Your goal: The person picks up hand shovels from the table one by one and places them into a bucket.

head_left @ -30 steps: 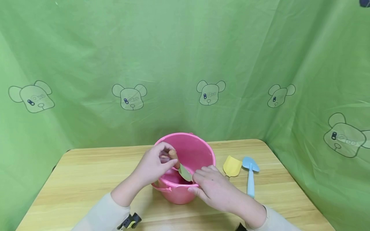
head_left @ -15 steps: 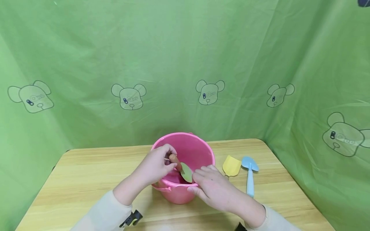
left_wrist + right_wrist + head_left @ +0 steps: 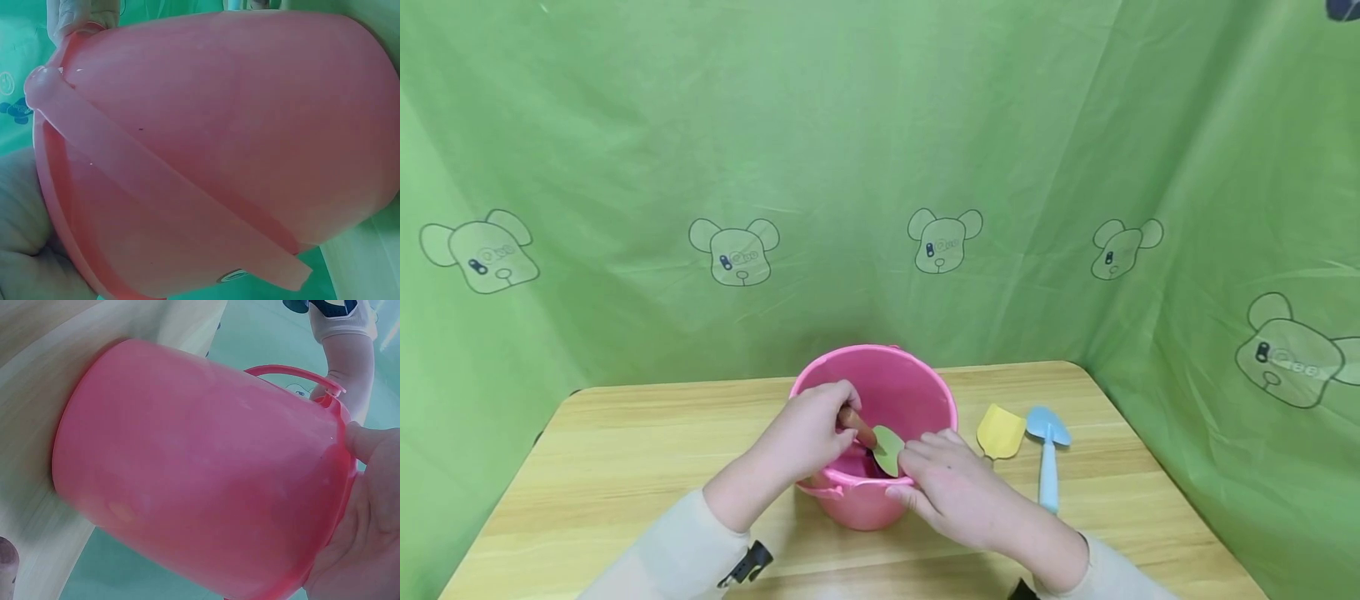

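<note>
A pink bucket stands upright on the table, its handle hanging down on the left. Reaching over the left rim, my left hand pinches the brown handle of a small toy shovel. The shovel's light green blade is inside the bucket, near the front rim. My right hand grips the right front of the rim, thumb outside; in the right wrist view this hand presses against the rim. Both wrist views show mostly the bucket's outer wall, and the shovel is hidden there. The bucket's bottom is not visible.
Right of the bucket lie a yellow shovel, its handle mostly hidden behind my right hand, and a light blue shovel. The wooden table meets a green curtain with bear-head drawings behind and at the sides.
My left hand has moved slightly right and over the bucket. The green blade has turned to show more of its face, and the brown handle tilts lower. My right hand stays on the rim.
</note>
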Demonstrator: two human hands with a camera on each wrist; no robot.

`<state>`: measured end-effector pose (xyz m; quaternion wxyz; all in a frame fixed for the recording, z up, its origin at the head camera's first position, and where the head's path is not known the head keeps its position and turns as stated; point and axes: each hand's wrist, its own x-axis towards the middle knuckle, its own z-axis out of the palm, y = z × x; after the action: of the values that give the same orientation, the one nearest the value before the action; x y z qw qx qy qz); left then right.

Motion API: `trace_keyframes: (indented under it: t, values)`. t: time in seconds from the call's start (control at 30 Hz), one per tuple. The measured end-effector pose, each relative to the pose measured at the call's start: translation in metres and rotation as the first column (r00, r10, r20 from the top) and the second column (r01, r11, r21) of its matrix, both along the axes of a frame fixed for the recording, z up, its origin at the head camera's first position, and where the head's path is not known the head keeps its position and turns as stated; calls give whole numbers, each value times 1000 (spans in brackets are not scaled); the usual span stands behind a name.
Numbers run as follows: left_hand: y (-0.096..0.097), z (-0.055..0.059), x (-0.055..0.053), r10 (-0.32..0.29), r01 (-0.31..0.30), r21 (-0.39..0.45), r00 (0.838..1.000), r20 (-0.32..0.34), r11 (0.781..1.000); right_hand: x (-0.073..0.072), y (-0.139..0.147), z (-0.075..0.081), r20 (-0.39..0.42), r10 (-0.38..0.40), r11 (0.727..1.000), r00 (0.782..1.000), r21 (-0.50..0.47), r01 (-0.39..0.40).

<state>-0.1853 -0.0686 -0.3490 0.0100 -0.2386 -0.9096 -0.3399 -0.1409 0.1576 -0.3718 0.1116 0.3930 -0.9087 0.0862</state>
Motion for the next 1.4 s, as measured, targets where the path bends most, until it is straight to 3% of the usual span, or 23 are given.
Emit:
trace_keyframes:
  t: [0.17,0.47,0.73,1.4]
  values:
    - [1,0,0,35,-35,-7,999,-11,999,0,0,-1,4,-3,1000,1000,-2,3]
    - [2,-2,-1,105,-104,52,994,-12,993,0,1,-1,-2,2,1000,1000,-10,-2]
    - [1,-3,-5,142,-143,9,974,-174,990,0,0,-1,-5,3,1000,1000,-7,-3]
    - [2,-4,-35,178,-205,-82,949,-259,975,1,1,0,-2,-3,1000,1000,-5,3]
